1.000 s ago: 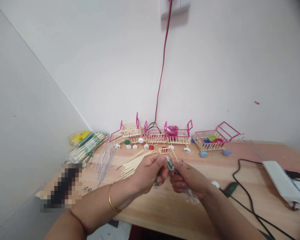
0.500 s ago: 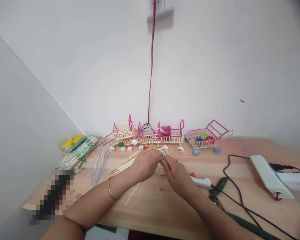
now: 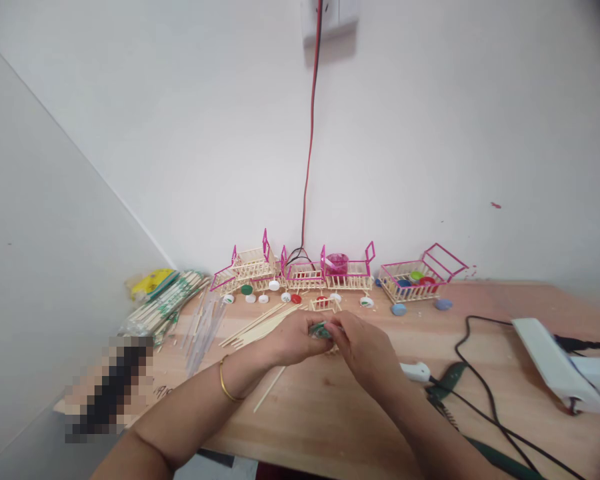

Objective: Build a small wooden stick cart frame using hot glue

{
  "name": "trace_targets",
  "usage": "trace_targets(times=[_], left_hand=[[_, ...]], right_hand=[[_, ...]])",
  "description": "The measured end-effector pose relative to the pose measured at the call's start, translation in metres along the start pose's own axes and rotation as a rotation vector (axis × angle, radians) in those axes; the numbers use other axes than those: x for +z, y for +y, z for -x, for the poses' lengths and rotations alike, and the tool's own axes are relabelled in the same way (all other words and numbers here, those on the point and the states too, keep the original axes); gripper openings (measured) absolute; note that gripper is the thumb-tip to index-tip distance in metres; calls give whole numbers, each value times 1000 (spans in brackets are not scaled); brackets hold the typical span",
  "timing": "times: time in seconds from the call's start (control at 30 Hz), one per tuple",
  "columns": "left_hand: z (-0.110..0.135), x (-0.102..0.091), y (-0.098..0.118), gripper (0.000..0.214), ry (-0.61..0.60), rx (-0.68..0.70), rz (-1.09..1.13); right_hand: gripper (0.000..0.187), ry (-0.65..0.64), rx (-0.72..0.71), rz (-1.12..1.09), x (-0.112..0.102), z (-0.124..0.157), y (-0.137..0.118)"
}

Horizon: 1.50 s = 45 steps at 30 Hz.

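My left hand [image 3: 295,339] is closed around a small green bottle cap [image 3: 319,330], held between thumb and fingers. From the other side, the fingertips of my right hand [image 3: 363,343] pinch at the same cap, partly covering it. Just behind both hands is a small stick frame [image 3: 325,305], its lower part hidden by them. To the left of it lie loose bamboo sticks [image 3: 260,327], running partly under my left wrist.
Along the wall stand several small stick carts with pink edges and bottle-cap wheels, including one cart [image 3: 413,283] holding caps. Packed skewers [image 3: 173,300] and clear strips [image 3: 203,337] lie left. Right are a white-handled tool [image 3: 416,372], green pliers [image 3: 450,377], cables and a power strip [image 3: 550,357].
The hands have come slightly lower, and more of the green cap and the stick frame behind shows. The whole view has shifted a little.
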<state>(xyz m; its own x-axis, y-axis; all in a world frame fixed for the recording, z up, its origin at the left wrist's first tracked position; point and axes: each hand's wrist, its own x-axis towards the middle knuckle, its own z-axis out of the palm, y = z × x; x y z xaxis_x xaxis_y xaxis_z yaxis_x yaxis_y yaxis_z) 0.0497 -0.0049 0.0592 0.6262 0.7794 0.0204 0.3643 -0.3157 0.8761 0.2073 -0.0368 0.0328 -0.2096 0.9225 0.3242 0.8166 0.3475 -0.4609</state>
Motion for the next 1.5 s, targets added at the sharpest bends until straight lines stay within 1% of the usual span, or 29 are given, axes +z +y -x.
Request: trace_targets(times=[0.1,0.2,0.27,0.37,0.43,0.5,0.57,0.6,0.67,0.73,0.8,0.93,1.03,1.1,1.2,1.33,1.4,1.43,1.5], left_hand=[[-3,11,-7,11,96,-44,149],[-6,20,-11,12,122,-55,301],[-8,25,-13,13,112,-89,358],[-9,27,-15,14,125,-152,377],[-9,23,-16,15,86,-185,413],[-8,16,-16,14,-14,-201,471],[-5,8,-14,13,-110,-200,494],[-3,5,-13,13,-137,-196,481],[0,1,-11,13,-147,-194,420],[3,1,-13,14,-118,-203,363],[4,4,-17,15,-63,-209,356],[2,14,-26,13,55,-232,475],[-1,20,-31,15,85,-219,550],[-2,23,-32,16,100,-209,556],[-2,28,-33,17,169,-195,545],[-2,28,-33,21,271,-159,555],[-3,26,-32,22,318,-136,493],[-3,24,-31,22,329,-102,403],[-2,22,-30,20,334,22,125]], right_hand=[[29,66,36,130,2,-1,2],[31,132,37,204,6,-2,6],[30,133,19,220,7,-2,10],[29,92,-28,217,6,-3,13],[29,85,-68,185,6,-2,13],[28,100,-88,121,6,0,10],[24,101,-78,40,8,1,7],[22,93,-67,10,9,2,5],[22,64,-51,-5,12,3,3],[25,42,-46,28,13,3,2],[29,32,-39,51,14,3,2],[30,10,-21,46,14,1,3],[30,-16,8,36,14,-1,6],[31,-27,26,12,14,-2,7],[31,-24,41,-42,13,-4,7],[32,21,50,-115,11,-3,4],[33,39,61,-145,11,-2,3],[34,42,61,-169,12,-1,3],[34,40,50,-253,14,-1,4]])
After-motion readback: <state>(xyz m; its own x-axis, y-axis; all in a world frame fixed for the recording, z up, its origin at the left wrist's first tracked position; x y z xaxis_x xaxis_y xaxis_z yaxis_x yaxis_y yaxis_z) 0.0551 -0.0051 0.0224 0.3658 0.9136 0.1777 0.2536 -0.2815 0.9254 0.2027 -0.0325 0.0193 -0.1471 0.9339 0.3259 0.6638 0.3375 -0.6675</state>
